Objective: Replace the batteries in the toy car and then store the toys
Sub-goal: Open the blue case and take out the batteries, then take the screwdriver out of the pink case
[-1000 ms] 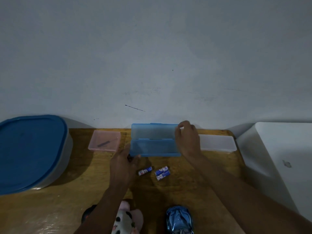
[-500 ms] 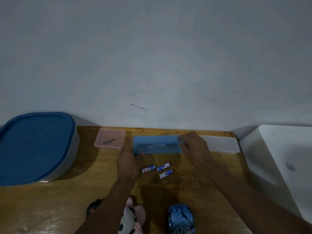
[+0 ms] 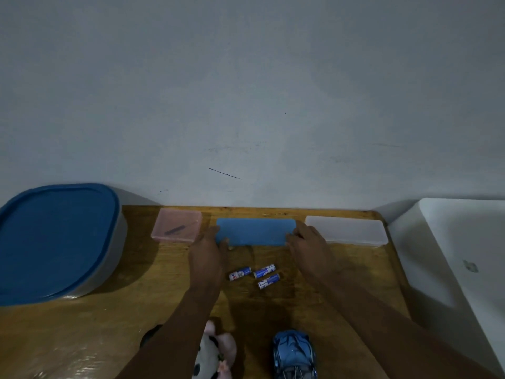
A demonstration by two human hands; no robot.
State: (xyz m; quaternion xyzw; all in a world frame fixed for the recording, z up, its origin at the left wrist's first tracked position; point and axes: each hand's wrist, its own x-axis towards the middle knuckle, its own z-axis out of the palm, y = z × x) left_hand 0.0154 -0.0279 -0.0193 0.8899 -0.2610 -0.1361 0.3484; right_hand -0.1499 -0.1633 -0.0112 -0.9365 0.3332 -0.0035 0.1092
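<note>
Hiding blue box (image 3: 255,231) ends, both hands' grips

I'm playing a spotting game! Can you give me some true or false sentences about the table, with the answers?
1. Three batteries lie loose on the table. True.
2. The blue case stands open. False: its lid is shut.
3. Both hands touch the blue case's ends, left hand, right hand. True.
4. The toy car sits inside the pink box. False: it is on the table's near edge.
</note>
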